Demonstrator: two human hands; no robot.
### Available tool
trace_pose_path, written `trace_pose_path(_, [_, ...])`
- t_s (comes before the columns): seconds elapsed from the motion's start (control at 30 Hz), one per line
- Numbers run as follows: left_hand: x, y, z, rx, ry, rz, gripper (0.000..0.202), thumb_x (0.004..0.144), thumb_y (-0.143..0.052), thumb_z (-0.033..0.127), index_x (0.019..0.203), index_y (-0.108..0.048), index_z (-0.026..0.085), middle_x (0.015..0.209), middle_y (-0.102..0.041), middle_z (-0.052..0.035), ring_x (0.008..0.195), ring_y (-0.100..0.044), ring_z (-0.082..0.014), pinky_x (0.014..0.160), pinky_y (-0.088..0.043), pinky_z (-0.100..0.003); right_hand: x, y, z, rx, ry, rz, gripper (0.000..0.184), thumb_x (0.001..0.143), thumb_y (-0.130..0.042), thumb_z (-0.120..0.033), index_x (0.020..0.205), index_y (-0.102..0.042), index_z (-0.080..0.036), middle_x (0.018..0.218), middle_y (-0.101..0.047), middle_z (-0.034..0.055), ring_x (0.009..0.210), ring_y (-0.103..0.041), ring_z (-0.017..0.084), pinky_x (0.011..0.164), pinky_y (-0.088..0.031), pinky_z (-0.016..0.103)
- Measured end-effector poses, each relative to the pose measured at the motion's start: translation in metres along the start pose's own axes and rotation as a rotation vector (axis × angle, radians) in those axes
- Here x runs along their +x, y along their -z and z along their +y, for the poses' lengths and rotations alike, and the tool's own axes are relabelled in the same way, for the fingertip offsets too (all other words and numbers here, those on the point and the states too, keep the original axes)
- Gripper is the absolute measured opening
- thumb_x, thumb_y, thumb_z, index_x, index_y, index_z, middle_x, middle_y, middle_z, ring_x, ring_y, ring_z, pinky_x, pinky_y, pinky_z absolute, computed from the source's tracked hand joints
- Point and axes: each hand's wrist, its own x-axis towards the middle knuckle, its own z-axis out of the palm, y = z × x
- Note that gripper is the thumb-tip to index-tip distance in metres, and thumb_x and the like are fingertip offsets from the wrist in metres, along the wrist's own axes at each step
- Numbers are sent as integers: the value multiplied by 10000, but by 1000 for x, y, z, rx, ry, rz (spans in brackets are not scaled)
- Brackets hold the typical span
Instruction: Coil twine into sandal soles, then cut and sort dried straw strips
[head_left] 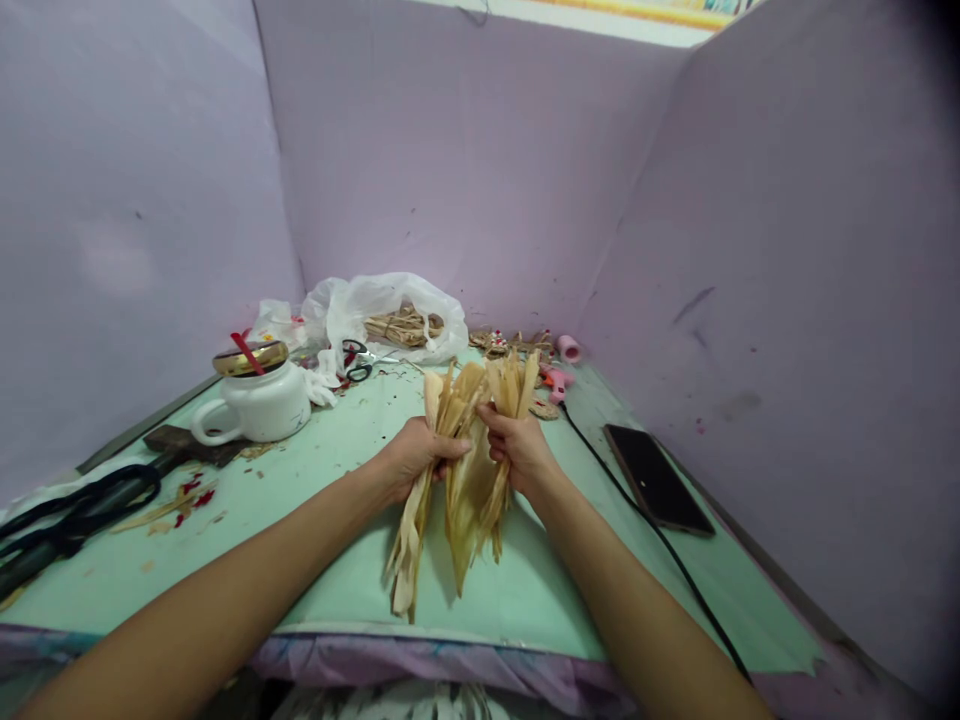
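My left hand [429,452] is closed round a bundle of dry, pale yellow corn husks [411,560], thumb lying across the front. Another bunch of husks [513,385] is gripped in my right hand [519,445], close beside the first. Between the two hands a broad husk leaf [466,510] hangs down; I cannot tell which hand holds it. Both bunches stand roughly upright above the green table top [352,560], their ragged ends pointing down towards me. My fingers hide the middle of each bundle.
At left stand a white mug [274,405] with a gold lid, a hammer [187,445] and dark-handled shears [82,510]. Behind are scissors [360,360] and a plastic bag [345,305] of dry strands. Right lie a pink glue gun [559,383], its black cord [637,510] and a phone [656,480]. Lilac walls [480,180] enclose the table.
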Motion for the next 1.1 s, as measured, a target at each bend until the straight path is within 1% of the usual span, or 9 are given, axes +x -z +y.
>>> trace_pose_path(0.17, [7, 5, 0, -118, 111, 105, 79, 605, -646, 124, 625, -572, 105, 416, -490, 22, 319, -401, -70, 337, -295, -191, 2, 8, -8, 73, -77, -42, 208, 568, -701, -180, 635, -508, -145, 448, -402, -90, 326, -276, 6, 275, -154, 121])
trace_pose_path(0.3, [7, 7, 2, -139, 142, 98, 87, 620, -651, 120, 679, -587, 110, 459, -536, 6, 383, -498, -111, 389, -383, -213, 0, 10, -11, 93, -154, -51, 174, 603, -698, -180, 663, -542, -137, 502, -502, -48, 350, -407, 28, 263, -203, 106])
trace_pose_path(0.43, [6, 7, 3, -144, 157, 91, 96, 641, -643, 127, 723, -597, 108, 480, -553, -2, 422, -538, -131, 420, -420, -227, 1, 12, -11, 114, -210, -49, 146, 674, -663, -193, 626, -535, -141, 456, -491, -47, 324, -390, 27, 248, -228, 100])
trace_pose_path(0.67, [7, 7, 2, -105, 128, 127, 112, 627, -660, 131, 618, -549, 122, 395, -455, 45, 304, -387, -64, 331, -299, -185, 2, 16, -12, 144, -146, -18, 159, 615, -697, -128, 635, -540, -143, 459, -484, -76, 313, -366, 2, 254, -244, 79])
trace_pose_path(0.77, [3, 5, 3, -61, 30, 172, 151, 571, -695, 112, 618, -552, 122, 392, -448, 61, 306, -361, -44, 322, -252, -167, 1, 15, -10, 130, -128, -19, 168, 586, -717, -127, 638, -558, -140, 486, -527, -60, 328, -411, 15, 256, -261, 92])
trace_pose_path(0.83, [0, 3, 4, -11, -72, 178, 222, 518, -741, 127, 684, -594, 118, 433, -499, 57, 332, -389, -43, 334, -259, -164, 0, 13, -7, 118, -121, -29, 152, 586, -716, -127, 654, -581, -135, 503, -559, -43, 337, -438, 29, 261, -277, 107])
trace_pose_path(0.93, [-4, 0, 6, 35, -158, 52, 328, 491, -765, 162, 793, -652, 104, 552, -613, 4, 427, -504, -83, 391, -345, -178, -5, 6, -3, 68, -111, -92, 136, 604, -694, -135, 719, -620, -129, 611, -645, 5, 352, -470, 41, 273, -293, 127])
trace_pose_path(1.0, [-3, 1, 6, 6, -154, 2, 356, 484, -745, 111, 831, -664, 95, 628, -660, -31, 530, -587, -138, 470, -426, -207, -9, 3, -2, 18, -125, -169, 170, 614, -681, -154, 777, -637, -132, 737, -688, 43, 379, -503, 51, 279, -295, 136])
trace_pose_path(1.1, [3, 7, 5, -138, -64, 98, 384, 472, -673, 6, 847, -655, 86, 634, -673, -44, 591, -632, -200, 558, -496, -279, -9, 2, -5, 0, -114, -185, 187, 626, -674, -182, 803, -630, -142, 824, -695, 60, 397, -503, 47, 282, -287, 134])
